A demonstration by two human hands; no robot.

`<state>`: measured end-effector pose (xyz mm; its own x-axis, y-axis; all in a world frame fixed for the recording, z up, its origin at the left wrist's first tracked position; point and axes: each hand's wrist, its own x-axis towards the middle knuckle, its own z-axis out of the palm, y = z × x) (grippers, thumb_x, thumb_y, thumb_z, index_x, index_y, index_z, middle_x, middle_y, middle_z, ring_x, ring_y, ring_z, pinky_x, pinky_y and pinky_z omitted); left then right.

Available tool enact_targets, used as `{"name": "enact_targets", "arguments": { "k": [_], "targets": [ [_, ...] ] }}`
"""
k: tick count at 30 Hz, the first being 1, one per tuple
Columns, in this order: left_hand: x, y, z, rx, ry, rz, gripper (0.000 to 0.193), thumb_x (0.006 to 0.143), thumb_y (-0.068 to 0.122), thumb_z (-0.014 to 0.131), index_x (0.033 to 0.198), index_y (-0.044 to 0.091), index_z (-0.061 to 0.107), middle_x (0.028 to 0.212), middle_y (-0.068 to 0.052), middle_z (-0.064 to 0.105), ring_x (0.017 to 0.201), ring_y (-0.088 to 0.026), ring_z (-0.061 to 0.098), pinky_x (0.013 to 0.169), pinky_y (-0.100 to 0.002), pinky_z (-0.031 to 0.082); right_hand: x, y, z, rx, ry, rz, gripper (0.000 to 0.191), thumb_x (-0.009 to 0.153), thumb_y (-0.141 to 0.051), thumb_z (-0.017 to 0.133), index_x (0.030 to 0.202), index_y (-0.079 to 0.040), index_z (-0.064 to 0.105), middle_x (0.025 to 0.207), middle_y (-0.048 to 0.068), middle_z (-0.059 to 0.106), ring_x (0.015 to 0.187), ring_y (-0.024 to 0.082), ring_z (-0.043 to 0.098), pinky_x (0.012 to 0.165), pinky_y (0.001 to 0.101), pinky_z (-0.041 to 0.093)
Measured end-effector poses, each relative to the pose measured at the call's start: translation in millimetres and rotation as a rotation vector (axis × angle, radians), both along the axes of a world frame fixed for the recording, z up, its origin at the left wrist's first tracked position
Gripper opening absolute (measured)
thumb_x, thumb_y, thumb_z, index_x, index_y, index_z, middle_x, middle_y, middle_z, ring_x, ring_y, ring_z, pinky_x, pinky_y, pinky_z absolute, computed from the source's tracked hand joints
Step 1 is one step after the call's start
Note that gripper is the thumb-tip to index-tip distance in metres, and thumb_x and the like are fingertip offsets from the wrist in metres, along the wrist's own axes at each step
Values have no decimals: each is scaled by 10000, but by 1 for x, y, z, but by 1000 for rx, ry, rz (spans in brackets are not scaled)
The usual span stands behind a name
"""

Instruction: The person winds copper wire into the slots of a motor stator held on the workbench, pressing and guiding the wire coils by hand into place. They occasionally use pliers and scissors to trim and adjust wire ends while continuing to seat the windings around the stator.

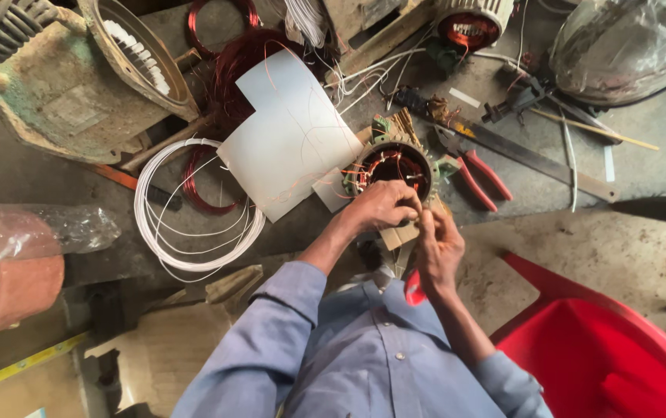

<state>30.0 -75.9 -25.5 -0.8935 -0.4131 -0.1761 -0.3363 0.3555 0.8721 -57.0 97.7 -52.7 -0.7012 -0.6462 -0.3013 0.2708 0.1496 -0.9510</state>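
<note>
- Left hand [381, 206]: fingers curled closed, pinching at the stator [392, 170] rim, 6 o'clock edge.
- Right hand [437, 246]: fingers bent closed, touching the left fingertips; held item too small to tell.
- Red-handled pliers [475, 176]: at 3 o'clock of stator.

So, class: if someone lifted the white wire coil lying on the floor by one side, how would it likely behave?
The white wire coil would probably sag and spread, since its thin loops lie loose and unevenly. It likely weighs little, being slim strands around open space. Stray loops might snag the copper wire coil overlapping it.
</note>
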Motion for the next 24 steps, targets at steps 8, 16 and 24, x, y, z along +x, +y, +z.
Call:
{"name": "enact_targets", "arguments": {
  "k": [8,16,24],
  "targets": [
    [0,3,14,66,-51,64,253,809,240,699,1001,92,770,947,-124,759,898,-254,751,809,-368,570,-6,-9,32,317,304,15,385,993,-387,664,1052,-14,740,722,37,670,668,86,581,608,289,501],
    [-3,2,11,52,-61,68,255,840,250,662,1008,89,767,956,-124,756,903,-266,745,805,-381,569,-22,-16,1,276,67,211,481,1048,-419,640,870,22,713,652,8,560,543,84,495,497,273,379],
    [0,0,9,-10,13,23,221,801,229,680,947,86,765,963,-123,748,924,-281,722,816,-387,555,-47,13,-22,70,-92,90,420,1056,-381,628,882,-3,677,701,-42,541,571,47,434,498,240,337]
  ]
}}
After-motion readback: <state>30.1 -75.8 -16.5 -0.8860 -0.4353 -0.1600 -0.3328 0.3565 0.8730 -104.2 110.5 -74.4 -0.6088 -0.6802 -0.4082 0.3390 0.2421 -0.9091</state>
